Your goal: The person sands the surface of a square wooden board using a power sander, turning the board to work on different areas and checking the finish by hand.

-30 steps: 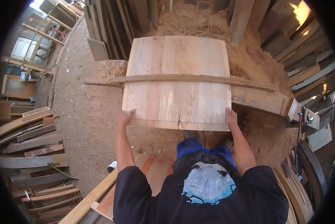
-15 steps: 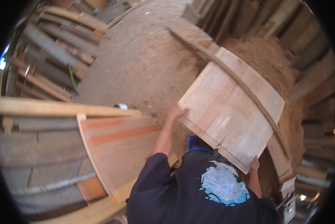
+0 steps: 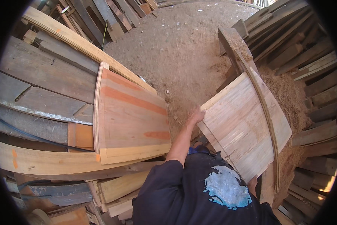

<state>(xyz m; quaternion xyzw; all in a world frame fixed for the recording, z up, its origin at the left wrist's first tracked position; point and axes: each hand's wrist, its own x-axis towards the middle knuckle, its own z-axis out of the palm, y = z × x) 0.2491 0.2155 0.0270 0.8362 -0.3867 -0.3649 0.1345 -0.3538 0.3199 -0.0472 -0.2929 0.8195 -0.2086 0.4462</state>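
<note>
A pale, flat wooden panel [image 3: 236,131] lies tilted in front of me to the right, with a long narrow wooden strip [image 3: 265,112] crossing its face. My left hand [image 3: 197,114] is closed round the panel's left corner; slight motion blur softens the fingers. At the near right corner, my right hand [image 3: 252,185] grips the panel's edge, partly covered by the panel and my shirt. Beneath, a long timber beam [image 3: 232,48] shows beyond the panel's far edge. On my left rests a second wooden panel [image 3: 133,123] with orange-red streaks, which neither hand touches.
Sawdust [image 3: 285,93] is heaped behind the panel on the right. Stacked boards [image 3: 315,45] line the right side. To the left are grey planks [image 3: 44,71], a long pale timber [image 3: 86,48] and a curved board [image 3: 37,155]. Bare ground [image 3: 168,48] stretches ahead, with scattered chips.
My view has swung round, so the left panel and planks show more fully. Both hands keep hold of the pale panel, which appears farther right and lower in view.
</note>
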